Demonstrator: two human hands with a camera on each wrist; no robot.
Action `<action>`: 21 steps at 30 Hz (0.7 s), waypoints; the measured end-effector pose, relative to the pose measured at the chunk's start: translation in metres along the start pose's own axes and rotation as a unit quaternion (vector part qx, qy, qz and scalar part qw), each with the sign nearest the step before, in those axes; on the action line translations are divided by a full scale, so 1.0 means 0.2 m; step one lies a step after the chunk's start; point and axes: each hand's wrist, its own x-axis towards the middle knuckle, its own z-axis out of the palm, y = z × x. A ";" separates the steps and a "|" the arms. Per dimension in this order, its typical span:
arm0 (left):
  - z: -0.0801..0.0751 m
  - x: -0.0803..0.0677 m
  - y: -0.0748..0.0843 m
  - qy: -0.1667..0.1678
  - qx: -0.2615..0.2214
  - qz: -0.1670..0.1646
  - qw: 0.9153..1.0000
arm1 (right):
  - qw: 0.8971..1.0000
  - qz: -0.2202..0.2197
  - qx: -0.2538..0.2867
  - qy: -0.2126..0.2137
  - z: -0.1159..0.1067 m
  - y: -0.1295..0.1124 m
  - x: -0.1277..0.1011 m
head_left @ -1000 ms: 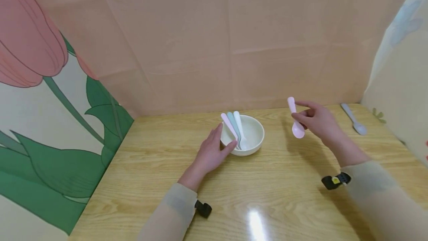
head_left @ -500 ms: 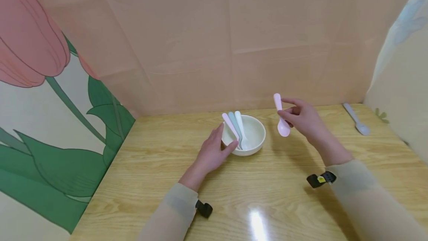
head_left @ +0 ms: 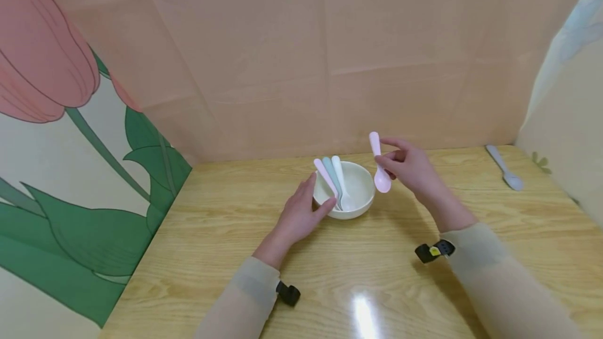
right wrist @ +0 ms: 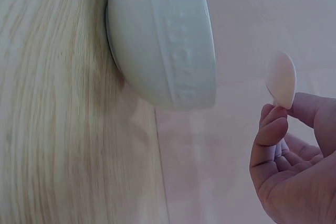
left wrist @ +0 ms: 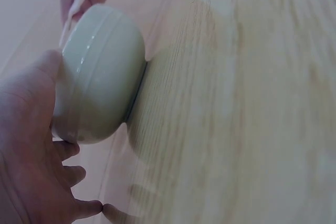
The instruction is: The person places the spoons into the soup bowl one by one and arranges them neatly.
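Peach sheeting (head_left: 264, 41) hangs behind a pale wood-grain table (head_left: 212, 255); taking the white bowl (head_left: 360, 190) as the dial's centre, a large pink tulip print (head_left: 42, 41) fills the wall at ten o'clock. At eight o'clock of the bowl, the left hand (head_left: 298, 217) touches its side, thumb and fingers spread about the rim, with a black device (head_left: 288, 294) at the cuff. Upright on the table, the bowl carries three spoons with handles towards eleven o'clock: from the left, a lilac spoon (head_left: 326, 176), a teal spoon (head_left: 332, 173) and a white spoon (head_left: 341, 177). Between two and three o'clock, just beside the rim, the right hand (head_left: 409, 166) pinches a pink spoon (head_left: 382, 183) between thumb and fingers, handle up, scoop down, clear of the bowl. Well out at three o'clock, a grey spoon (head_left: 502, 165) lies on the table, handle pointing to eleven.
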 end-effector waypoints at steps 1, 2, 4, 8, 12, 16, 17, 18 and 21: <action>0.00 0.00 0.00 0.001 0.001 0.001 1.000 | 1.000 0.001 0.002 -0.002 0.01 0.00 0.00; 0.00 0.00 0.00 0.002 0.000 0.002 1.000 | 1.000 0.002 0.002 -0.003 0.02 -0.01 0.00; 0.00 0.00 -0.01 0.004 0.001 0.003 1.000 | 1.000 0.003 0.001 -0.004 0.04 -0.01 0.00; 0.00 0.00 -0.01 0.002 0.004 0.001 1.000 | 1.000 0.007 -0.002 -0.009 0.08 -0.02 0.01; 0.00 0.00 0.00 0.000 0.007 -0.004 1.000 | 1.000 0.005 -0.002 -0.014 0.10 -0.02 0.01; 0.00 0.00 0.00 -0.002 0.004 -0.007 1.000 | 1.000 -0.001 -0.015 -0.018 0.13 -0.03 0.01; 0.00 0.00 0.00 -0.003 0.004 -0.008 1.000 | 1.000 -0.002 -0.018 -0.019 0.13 -0.03 0.01; 0.00 0.00 0.00 -0.003 0.004 -0.008 1.000 | 1.000 -0.004 -0.021 -0.020 0.14 -0.03 0.01; -0.01 0.00 0.00 -0.003 0.000 -0.011 1.000 | 0.999 -0.008 -0.028 -0.020 0.17 -0.03 0.01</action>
